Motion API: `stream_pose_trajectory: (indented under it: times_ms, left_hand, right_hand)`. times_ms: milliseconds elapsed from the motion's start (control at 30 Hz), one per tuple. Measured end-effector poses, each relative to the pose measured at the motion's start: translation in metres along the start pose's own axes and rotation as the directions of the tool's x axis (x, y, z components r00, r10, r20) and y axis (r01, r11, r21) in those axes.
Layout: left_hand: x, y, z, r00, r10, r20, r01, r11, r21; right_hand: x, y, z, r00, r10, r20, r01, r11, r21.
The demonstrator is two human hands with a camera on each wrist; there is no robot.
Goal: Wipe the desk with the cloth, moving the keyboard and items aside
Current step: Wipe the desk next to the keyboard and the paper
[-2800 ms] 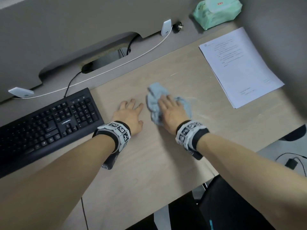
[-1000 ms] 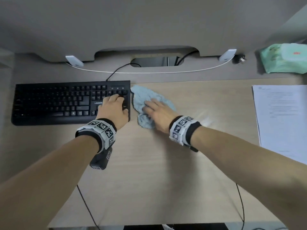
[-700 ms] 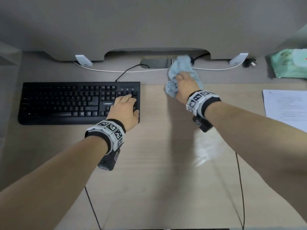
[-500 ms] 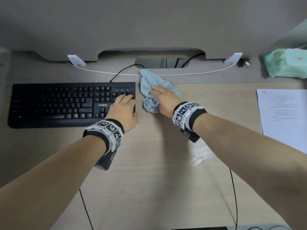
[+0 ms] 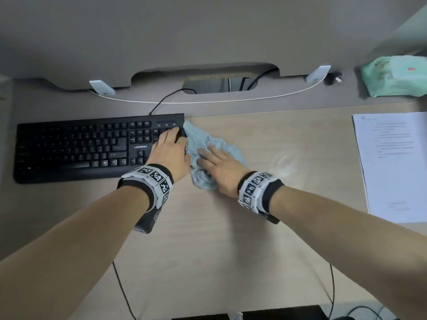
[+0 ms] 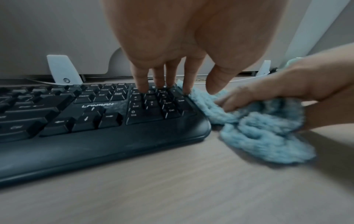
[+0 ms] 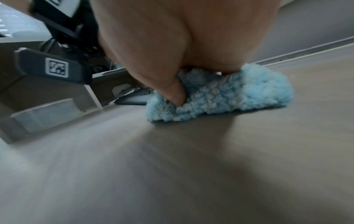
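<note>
A black keyboard (image 5: 76,148) lies at the left of the wooden desk (image 5: 231,250). My left hand (image 5: 169,144) rests on its right end, with straight fingers (image 6: 162,78) touching the number keys (image 6: 153,103). A crumpled light-blue cloth (image 5: 203,139) lies against the keyboard's right edge. On top of it my right hand (image 5: 219,167) presses flat with its fingers spread. In the right wrist view its thumb (image 7: 176,94) digs into the cloth (image 7: 229,97). The left wrist view shows the cloth (image 6: 258,136) bunched under that hand (image 6: 277,87).
Printed paper sheets (image 5: 392,162) lie at the desk's right. A green wipes pack (image 5: 397,76) sits at the back right. A white cable (image 5: 208,101) and the keyboard's black cable (image 5: 166,98) run along the back by the cable hole (image 5: 219,85) under the partition.
My right hand swept the cloth up to the cable hole and back down beside the keyboard. My left hand went from the bare desk onto the keyboard's right end and stays there.
</note>
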State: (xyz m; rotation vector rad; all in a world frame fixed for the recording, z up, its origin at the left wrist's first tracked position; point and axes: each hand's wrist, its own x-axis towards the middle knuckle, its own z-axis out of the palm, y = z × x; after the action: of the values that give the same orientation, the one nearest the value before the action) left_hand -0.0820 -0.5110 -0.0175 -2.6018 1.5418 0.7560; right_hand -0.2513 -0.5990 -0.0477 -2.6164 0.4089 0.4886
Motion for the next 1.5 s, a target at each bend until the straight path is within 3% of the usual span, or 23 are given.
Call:
stream_pose_trajectory:
  times_ms: [100,200,267,333,400,467,533,600,700,767,833,867,933,1033,1067,1167,1267,1367,1433,1500]
  left_hand:
    - [-0.002,0.006,0.001,0.998,0.056,-0.013,-0.056,0.998,0.004]
    - [-0.004,0.01,0.004,0.991,0.127,-0.028,-0.127,0.992,-0.008]
    - [-0.005,0.014,0.008,0.985,0.169,-0.01,-0.169,0.986,-0.007]
    - [-0.007,0.02,0.012,0.983,0.184,0.018,-0.184,0.983,-0.006]
    - [-0.007,0.028,0.016,0.98,0.197,0.031,-0.197,0.98,-0.012]
    - [-0.006,0.037,0.021,0.974,0.226,0.027,-0.226,0.974,-0.007]
    - [-0.006,0.047,0.024,0.969,0.241,0.047,-0.241,0.971,-0.007]
    - [-0.004,0.059,0.027,0.966,0.244,0.08,-0.246,0.969,0.003]
    - [0.0,0.08,0.032,0.963,0.254,0.095,-0.258,0.966,0.03]
    - [0.002,0.095,0.035,0.957,0.271,0.1,-0.275,0.961,0.031]
    - [0.002,0.11,0.038,0.95,0.297,0.097,-0.302,0.953,0.036]
    - [0.002,0.118,0.039,0.945,0.311,0.1,-0.316,0.948,0.041]
    - [0.0,0.133,0.041,0.939,0.324,0.116,-0.331,0.943,0.046]
    - [0.0,0.159,0.042,0.935,0.32,0.155,-0.323,0.946,0.0]
    - [-0.001,0.169,0.041,0.934,0.31,0.176,-0.308,0.951,-0.042]
    - [-0.005,0.198,0.041,0.9,0.34,0.272,-0.307,0.939,-0.156]
    - [-0.011,0.224,0.047,0.813,0.402,0.421,-0.368,0.915,-0.162]
    - [-0.017,0.25,0.058,0.713,0.388,0.584,-0.414,0.905,-0.095]
    - [-0.014,0.269,0.06,0.718,0.334,0.611,-0.372,0.926,-0.069]
    - [-0.002,0.285,0.059,0.768,0.278,0.577,-0.283,0.955,-0.083]
  right_hand:
    - [-0.032,0.046,0.0,0.988,0.152,-0.041,-0.15,0.988,0.046]
    - [-0.052,0.092,-0.012,0.883,0.439,-0.169,-0.401,0.89,0.216]
    - [-0.048,0.088,-0.015,0.829,0.529,-0.183,-0.475,0.838,0.268]
    - [-0.042,0.057,-0.005,0.87,0.466,-0.159,-0.426,0.875,0.231]
    - [-0.047,0.018,0.019,0.955,0.266,-0.127,-0.245,0.956,0.162]
    - [-0.067,-0.006,0.042,0.993,0.099,-0.065,-0.093,0.992,0.083]
    - [-0.091,0.001,0.053,0.995,0.075,-0.06,-0.072,0.996,0.051]
    - [-0.12,0.024,0.054,0.977,0.191,-0.1,-0.182,0.98,0.084]
    - [-0.162,0.076,0.051,0.878,0.454,-0.153,-0.426,0.886,0.183]
    - [-0.184,0.106,0.045,0.766,0.624,-0.157,-0.577,0.774,0.26]
    - [-0.19,0.116,0.041,0.662,0.732,-0.162,-0.67,0.675,0.308]
    - [-0.188,0.113,0.039,0.642,0.746,-0.177,-0.687,0.662,0.298]
    - [-0.181,0.097,0.038,0.679,0.706,-0.199,-0.674,0.708,0.212]
    - [-0.187,0.073,0.042,0.804,0.579,-0.132,-0.568,0.815,0.118]
    - [-0.193,0.069,0.043,0.824,0.555,-0.109,-0.543,0.83,0.126]
    - [-0.216,0.07,0.044,0.852,0.523,-0.016,-0.502,0.826,0.255]
    - [-0.24,0.082,0.028,0.863,0.503,0.049,-0.471,0.765,0.439]
    - [-0.273,0.121,0.01,0.757,0.653,0.007,-0.521,0.598,0.609]
    - [-0.301,0.161,0.005,0.601,0.798,-0.043,-0.574,0.468,0.672]
    - [-0.326,0.202,0.005,0.428,0.899,-0.086,-0.616,0.361,0.7]
